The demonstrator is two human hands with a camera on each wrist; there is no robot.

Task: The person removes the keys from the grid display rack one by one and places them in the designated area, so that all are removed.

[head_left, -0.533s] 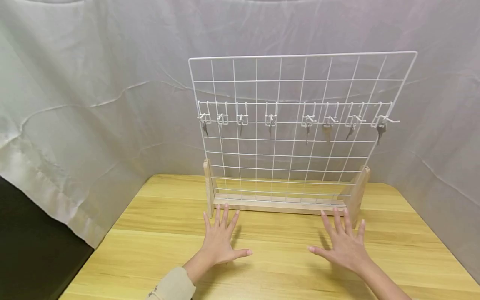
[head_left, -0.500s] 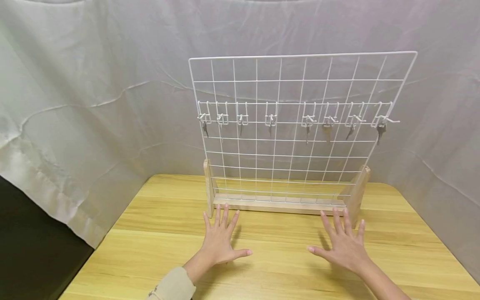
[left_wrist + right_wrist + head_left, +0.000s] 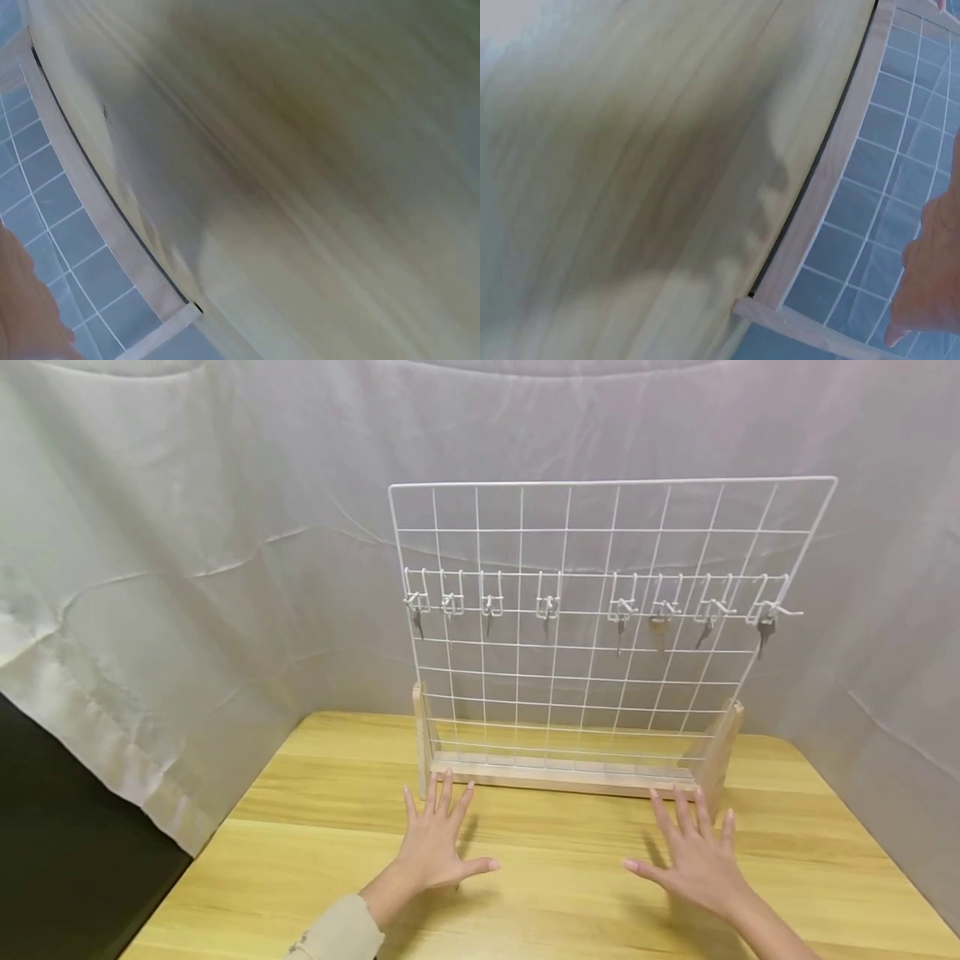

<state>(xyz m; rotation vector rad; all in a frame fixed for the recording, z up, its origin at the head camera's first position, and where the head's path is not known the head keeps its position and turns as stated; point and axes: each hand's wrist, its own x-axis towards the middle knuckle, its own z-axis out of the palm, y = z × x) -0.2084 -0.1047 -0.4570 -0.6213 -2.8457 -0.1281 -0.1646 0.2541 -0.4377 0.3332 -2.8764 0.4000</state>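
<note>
My left hand (image 3: 433, 850) is held over the near part of the table with its fingers spread and nothing in it. To the right, my right hand (image 3: 699, 862) is spread the same way, its fingertips overlapping the foot of the rack in the head view. Behind both hands stands a white wire grid rack (image 3: 592, 672) on a wooden base (image 3: 562, 774). A row of white hooks (image 3: 547, 605) crosses the grid, and small keys (image 3: 766, 631) hang from them. Each wrist view shows part of a hand, the base and a hand's shadow on the wood.
The wooden table (image 3: 555, 877) reaches back to a grey cloth curtain (image 3: 300, 602) on the far side and both sides. A wooden side support (image 3: 723, 752) holds the grid at the right end, another (image 3: 422, 739) at the left. A dark area (image 3: 67, 843) lies left of the table.
The head view has shifted slightly, so the rack and its keys sit a little lower and to the right. Both hands keep their spread pose over the table.
</note>
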